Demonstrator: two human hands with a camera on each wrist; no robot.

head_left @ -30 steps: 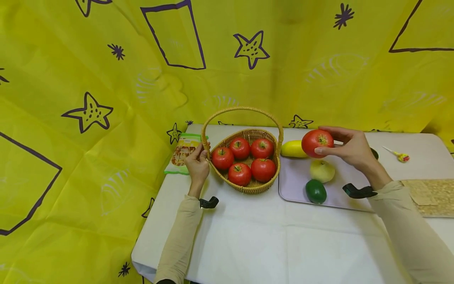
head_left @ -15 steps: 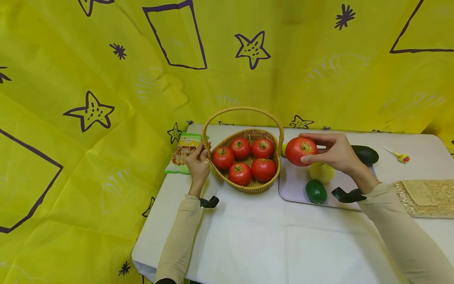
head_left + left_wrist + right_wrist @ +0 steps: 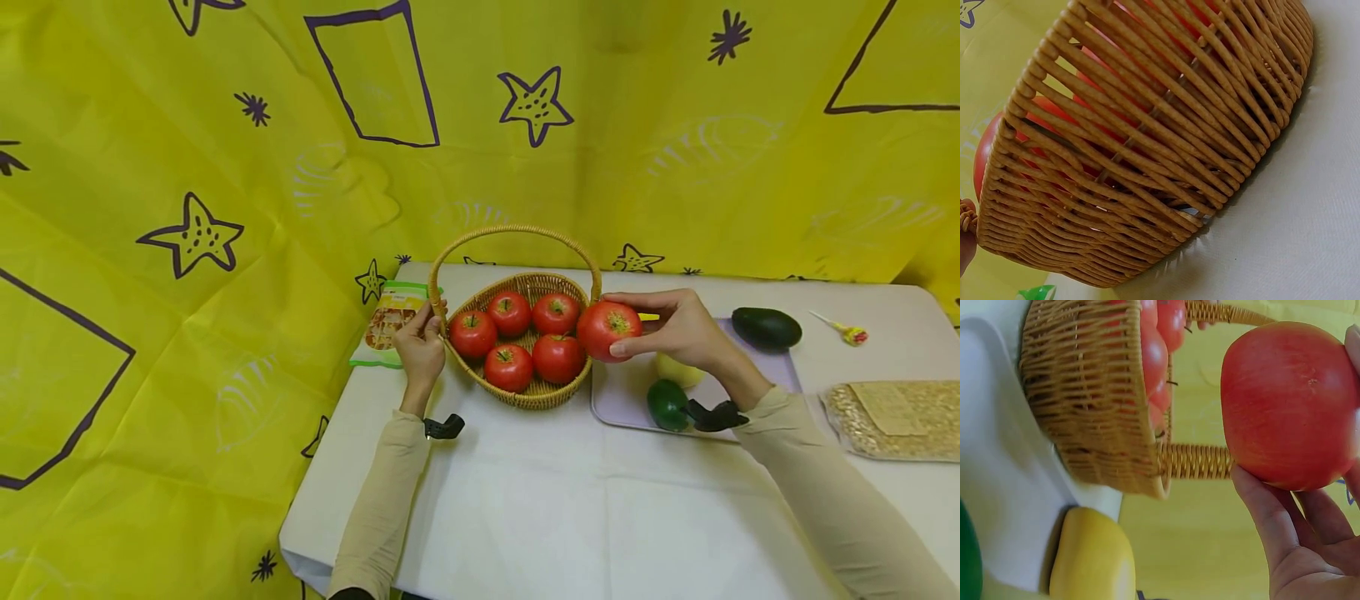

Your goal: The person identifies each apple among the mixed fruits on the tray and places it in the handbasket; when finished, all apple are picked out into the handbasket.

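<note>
A wicker basket (image 3: 543, 402) with a tall arched handle stands on the white table and holds several red apples (image 3: 508, 368). At its left side my left hand (image 3: 422, 350) grips the foot of the handle. My right hand (image 3: 678, 333) holds another red apple (image 3: 609, 331) between thumb and fingers, overlapping the basket's right rim in the head view. The right wrist view shows this held apple (image 3: 1288, 406) up beyond the rim, beside the handle. Through the weave (image 3: 1147, 125) in the left wrist view, red apples show inside.
Right of the basket lies a pale tray (image 3: 618, 408) with a green oval fruit (image 3: 666, 405), a pale yellow round fruit (image 3: 678, 371), a yellow fruit (image 3: 1094, 556) and a dark green one (image 3: 767, 328). A lollipop (image 3: 852, 334), a grain bag (image 3: 900, 419) and a snack packet (image 3: 386, 325) lie farther out.
My right hand has carried the apple leftward from above the tray to the basket's right rim, uncovering the dark green fruit. My left hand has stayed on the handle.
</note>
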